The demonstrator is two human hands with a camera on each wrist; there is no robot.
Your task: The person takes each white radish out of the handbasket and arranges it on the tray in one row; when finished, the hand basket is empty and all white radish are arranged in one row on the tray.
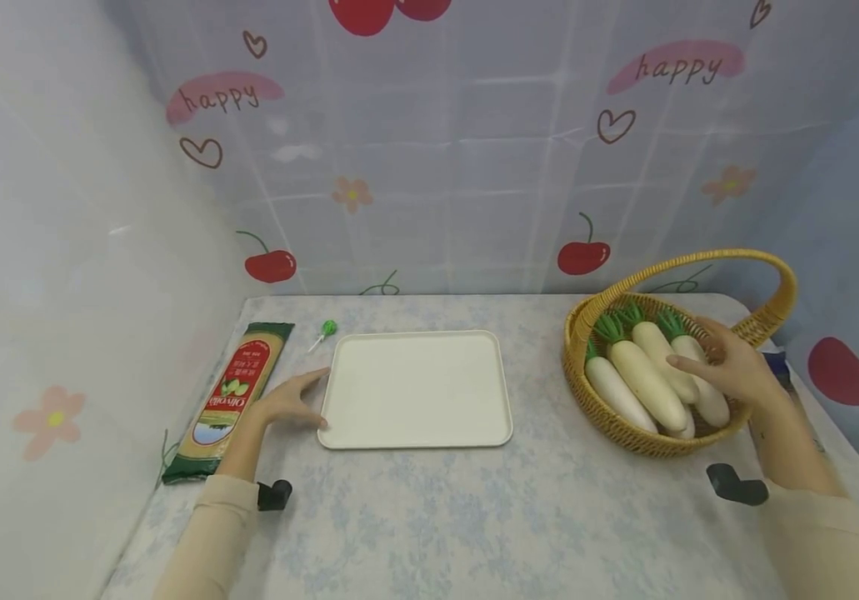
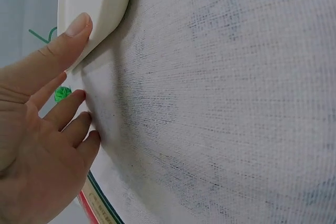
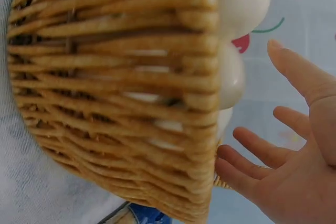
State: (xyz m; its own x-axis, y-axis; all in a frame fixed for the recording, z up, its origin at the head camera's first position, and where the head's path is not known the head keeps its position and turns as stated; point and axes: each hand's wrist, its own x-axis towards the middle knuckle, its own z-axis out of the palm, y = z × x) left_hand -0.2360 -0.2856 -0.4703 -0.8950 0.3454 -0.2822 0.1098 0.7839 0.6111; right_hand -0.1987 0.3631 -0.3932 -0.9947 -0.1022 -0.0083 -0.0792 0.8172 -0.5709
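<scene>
A white rectangular tray (image 1: pixel 414 392) lies on the table before me. My left hand (image 1: pixel 290 402) is at its left edge, thumb and fingers spread apart; in the left wrist view the thumb (image 2: pixel 79 27) overlaps the tray's corner. On the right stands a wicker basket (image 1: pixel 650 443) with a tall arched handle. Several white radishes (image 1: pixel 646 383) with green tops lie in it. Over the basket's right side, my right hand (image 1: pixel 732 367) reaches with parted fingers above the radishes. The right wrist view has its fingers just beyond the rim, gripping nothing.
A green and red Olivoila packet (image 1: pixel 237 387) lies left of my left hand. Behind the tray's left corner is a green lollipop (image 1: pixel 329 327). Part of a dark blue package (image 1: pixel 777 364) shows right of the basket. A printed curtain (image 1: pixel 459 167) hangs behind the table.
</scene>
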